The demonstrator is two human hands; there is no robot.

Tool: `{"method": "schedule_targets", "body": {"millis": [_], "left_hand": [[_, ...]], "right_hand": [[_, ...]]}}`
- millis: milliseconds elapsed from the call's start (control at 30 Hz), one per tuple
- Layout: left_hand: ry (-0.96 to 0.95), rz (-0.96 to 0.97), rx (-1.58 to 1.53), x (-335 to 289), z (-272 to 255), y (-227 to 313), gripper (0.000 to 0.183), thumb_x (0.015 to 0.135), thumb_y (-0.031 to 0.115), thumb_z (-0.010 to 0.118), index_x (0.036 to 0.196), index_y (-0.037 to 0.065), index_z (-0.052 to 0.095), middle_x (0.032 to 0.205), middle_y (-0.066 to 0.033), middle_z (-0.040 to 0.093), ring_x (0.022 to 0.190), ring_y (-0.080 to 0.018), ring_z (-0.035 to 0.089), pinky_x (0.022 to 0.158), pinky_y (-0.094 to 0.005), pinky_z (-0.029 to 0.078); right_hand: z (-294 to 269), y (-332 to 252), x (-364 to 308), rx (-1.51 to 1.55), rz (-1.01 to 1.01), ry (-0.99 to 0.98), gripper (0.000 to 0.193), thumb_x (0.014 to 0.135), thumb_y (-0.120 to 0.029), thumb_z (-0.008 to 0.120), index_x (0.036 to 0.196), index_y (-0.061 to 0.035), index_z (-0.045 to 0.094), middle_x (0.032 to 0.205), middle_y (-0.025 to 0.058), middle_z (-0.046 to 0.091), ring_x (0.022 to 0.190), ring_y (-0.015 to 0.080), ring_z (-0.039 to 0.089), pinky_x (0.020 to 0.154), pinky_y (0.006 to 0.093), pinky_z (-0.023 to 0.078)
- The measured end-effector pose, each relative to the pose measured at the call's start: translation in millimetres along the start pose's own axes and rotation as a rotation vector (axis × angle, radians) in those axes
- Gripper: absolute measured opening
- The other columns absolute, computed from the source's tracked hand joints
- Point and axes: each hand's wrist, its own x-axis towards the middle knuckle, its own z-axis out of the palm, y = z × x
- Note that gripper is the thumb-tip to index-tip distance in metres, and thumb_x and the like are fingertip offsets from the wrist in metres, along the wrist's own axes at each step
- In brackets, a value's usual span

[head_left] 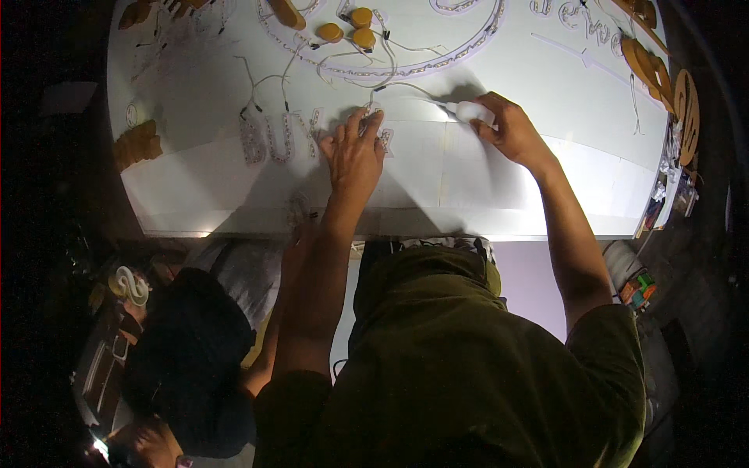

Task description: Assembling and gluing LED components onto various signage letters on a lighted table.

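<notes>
My left hand (355, 152) lies on a clear letter-shaped piece (387, 140) lined with LED strip, its fingers stretched out and resting on the top. Part of that piece is hidden beneath the fingers. To the right, my right hand (515, 132) is closed around a small white squeeze bottle (471, 111). The bottle is tilted on its side, with its narrow tip toward the left. Near that tip runs a thin pale wire (406, 86). More LED letter pieces (275, 139) lie in a row left of my left hand.
A large curved LED piece (437, 65) and round amber caps (362, 17) lie farther back on the white table (187, 187). Brown flat pieces (139, 146) sit at the left edge, others (647, 70) at the right. Another person (195, 359) is at the lower left, a hand (300, 238) near the table edge.
</notes>
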Motion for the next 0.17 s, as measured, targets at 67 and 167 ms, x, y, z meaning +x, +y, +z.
{"method": "schedule_targets", "body": {"millis": [67,167], "left_hand": [[0.016,0.003,0.011,0,1,-1,0.056,0.087,0.019,0.076,0.142,0.024,0.063,0.147,-0.0057,0.055,0.125,-0.0261,0.055,0.103,-0.05,0.034],[0.012,0.009,0.024,2,2,-1,0.056,0.087,0.02,0.076,0.141,0.023,0.063,0.148,-0.0058,0.054,0.124,-0.0261,0.055,0.103,-0.0502,0.034]], "right_hand": [[1,6,-13,0.092,0.073,0.075,0.04,0.091,-0.011,0.074,0.129,-0.0004,0.066,0.109,0.0156,0.071,0.089,0.0265,0.067,0.082,0.0373,0.054],[8,30,-32,0.247,0.02,0.151,0.041,0.091,-0.011,0.075,0.13,-0.0042,0.067,0.112,0.0149,0.072,0.091,0.0232,0.067,0.084,0.0352,0.054]]}}
